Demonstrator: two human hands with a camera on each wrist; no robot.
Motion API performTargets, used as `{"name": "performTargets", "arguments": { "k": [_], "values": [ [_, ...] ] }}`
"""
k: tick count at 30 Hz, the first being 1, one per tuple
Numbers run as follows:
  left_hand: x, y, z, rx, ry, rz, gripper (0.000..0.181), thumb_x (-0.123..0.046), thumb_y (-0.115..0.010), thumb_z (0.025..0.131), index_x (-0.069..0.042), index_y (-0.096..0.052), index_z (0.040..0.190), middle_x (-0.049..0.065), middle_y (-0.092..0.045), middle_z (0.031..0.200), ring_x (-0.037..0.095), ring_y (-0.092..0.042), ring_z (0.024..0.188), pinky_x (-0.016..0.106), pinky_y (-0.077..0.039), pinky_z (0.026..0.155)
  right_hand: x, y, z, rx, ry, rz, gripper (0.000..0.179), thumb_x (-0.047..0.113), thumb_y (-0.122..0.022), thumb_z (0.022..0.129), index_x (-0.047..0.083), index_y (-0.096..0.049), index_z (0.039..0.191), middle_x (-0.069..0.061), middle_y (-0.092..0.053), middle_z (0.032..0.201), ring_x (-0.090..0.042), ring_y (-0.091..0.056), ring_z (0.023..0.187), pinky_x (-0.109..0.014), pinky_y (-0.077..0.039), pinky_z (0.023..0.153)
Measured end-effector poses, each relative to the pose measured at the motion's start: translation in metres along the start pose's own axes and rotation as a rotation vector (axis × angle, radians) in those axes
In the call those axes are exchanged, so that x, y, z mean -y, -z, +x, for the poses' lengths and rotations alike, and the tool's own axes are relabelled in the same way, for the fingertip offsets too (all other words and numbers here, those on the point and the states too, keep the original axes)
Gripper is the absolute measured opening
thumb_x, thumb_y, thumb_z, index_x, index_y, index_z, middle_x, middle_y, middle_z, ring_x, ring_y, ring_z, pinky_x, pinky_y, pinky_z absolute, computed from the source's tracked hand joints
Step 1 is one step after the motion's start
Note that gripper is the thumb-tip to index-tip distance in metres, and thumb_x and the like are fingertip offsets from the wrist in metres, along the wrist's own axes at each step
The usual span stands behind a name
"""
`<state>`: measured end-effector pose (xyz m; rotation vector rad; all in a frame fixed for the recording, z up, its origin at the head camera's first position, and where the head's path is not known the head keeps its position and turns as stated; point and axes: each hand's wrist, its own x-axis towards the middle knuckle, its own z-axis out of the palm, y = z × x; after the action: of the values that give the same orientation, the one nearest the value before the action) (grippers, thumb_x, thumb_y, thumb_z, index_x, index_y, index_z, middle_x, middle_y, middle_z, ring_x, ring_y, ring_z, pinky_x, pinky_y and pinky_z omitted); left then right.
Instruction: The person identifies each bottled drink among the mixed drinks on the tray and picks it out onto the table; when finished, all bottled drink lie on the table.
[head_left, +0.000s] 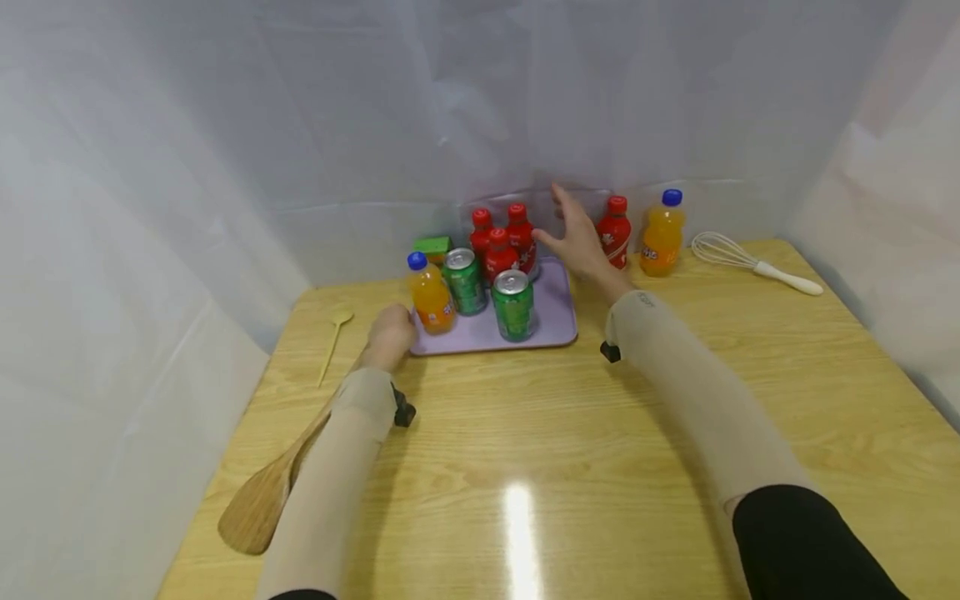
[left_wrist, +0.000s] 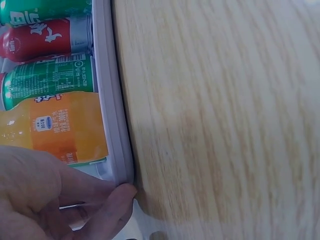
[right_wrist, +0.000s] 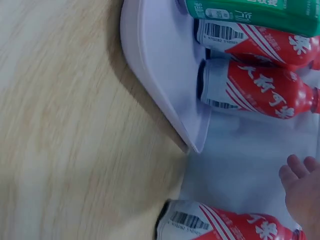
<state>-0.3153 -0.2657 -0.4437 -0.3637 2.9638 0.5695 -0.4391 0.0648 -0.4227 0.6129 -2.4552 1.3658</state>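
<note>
A lilac tray (head_left: pixel 553 321) carries several red cola bottles (head_left: pixel 517 233), two green cans (head_left: pixel 514 312) and an orange soda bottle (head_left: pixel 431 300) with a blue cap. At the tray's left front corner, my left hand (head_left: pixel 392 335) pinches the rim between thumb and fingers; the left wrist view shows the fingertips on the tray's edge (left_wrist: pixel 111 95). My right hand (head_left: pixel 581 242) is spread beyond the tray's right end, holding nothing. Just right of it stands another red cola bottle (head_left: pixel 615 232), partly hidden by that hand in the head view.
Farther right are a second orange bottle (head_left: pixel 662 233) and a white-handled whisk (head_left: pixel 757 265). On the left lie a small yellow spoon (head_left: pixel 334 337) and a wooden spatula (head_left: pixel 258 504), partly under the left forearm. A green box (head_left: pixel 433 247) is behind the tray, before a white sheet (head_left: pixel 360 125).
</note>
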Motion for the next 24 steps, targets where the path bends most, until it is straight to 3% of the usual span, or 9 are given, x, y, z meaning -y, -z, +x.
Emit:
{"name": "performTargets", "arguments": {
  "k": [13, 24],
  "values": [
    [0.0, -0.003, 0.002, -0.016, -0.001, 0.038, 0.021, -0.006, -0.048, 0.101, 0.002, -0.068, 0.105, 0.023, -0.07, 0.114, 0.034, -0.064, 0.1, 0.051, -0.058, 0.092, -0.005, -0.022, 0.007, 0.12, -0.047, -0.085, 0.088, 0.031, -0.072, 0.1, 0.018, -0.02, 0.169, -0.02, -0.04, 0.166, -0.037, -0.048, 0.145, -0.053, -0.041, 0.122],
    [-0.004, -0.001, 0.0, -0.006, 0.008, 0.036, 0.026, -0.007, -0.048, 0.102, 0.004, -0.068, 0.114, 0.025, -0.071, 0.121, 0.038, -0.068, 0.11, 0.052, -0.058, 0.098, -0.007, -0.034, 0.013, 0.146, -0.019, -0.069, 0.083, 0.018, -0.075, 0.098, 0.014, -0.028, 0.166, -0.021, -0.05, 0.156, -0.037, -0.049, 0.142, -0.051, -0.039, 0.124]
  ]
}}
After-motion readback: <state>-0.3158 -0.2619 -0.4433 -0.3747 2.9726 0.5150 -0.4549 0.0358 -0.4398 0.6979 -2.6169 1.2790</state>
